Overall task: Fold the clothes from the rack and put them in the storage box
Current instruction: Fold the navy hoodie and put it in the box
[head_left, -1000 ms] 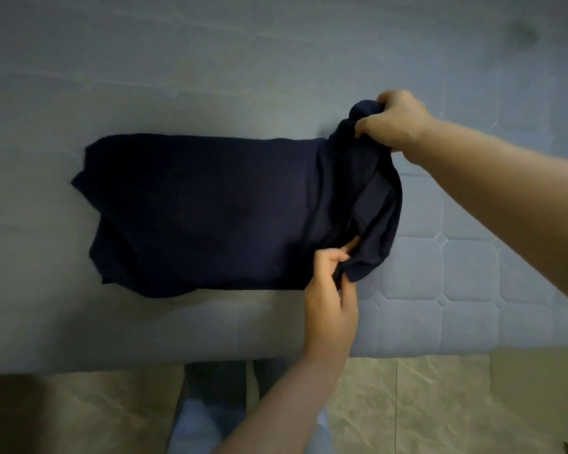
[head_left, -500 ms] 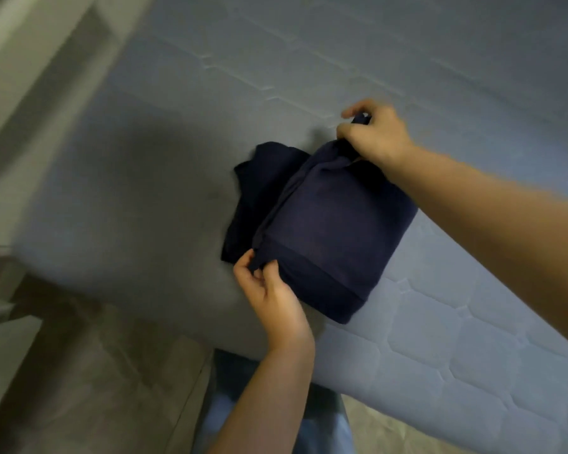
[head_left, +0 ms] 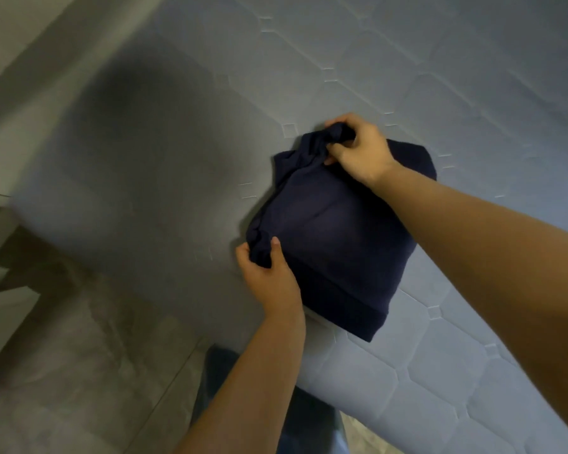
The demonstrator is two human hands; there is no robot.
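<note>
Both hands' grip bunches navy garment (head_left: 335, 231) corners; left hand (head_left: 269, 273), right hand (head_left: 361, 152).

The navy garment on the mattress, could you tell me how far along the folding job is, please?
Done: the navy garment lies folded into a compact rectangle on the mattress. In hand: the left hand grips its near corner, the right hand its bunched far corner. Left: putting it in the storage box, which is not in view.

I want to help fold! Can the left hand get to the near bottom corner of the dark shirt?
Probably yes. The left hand grips the dark shirt at its left edge, and nothing lies between it and that corner on the mattress. It would have to let go first.
</note>
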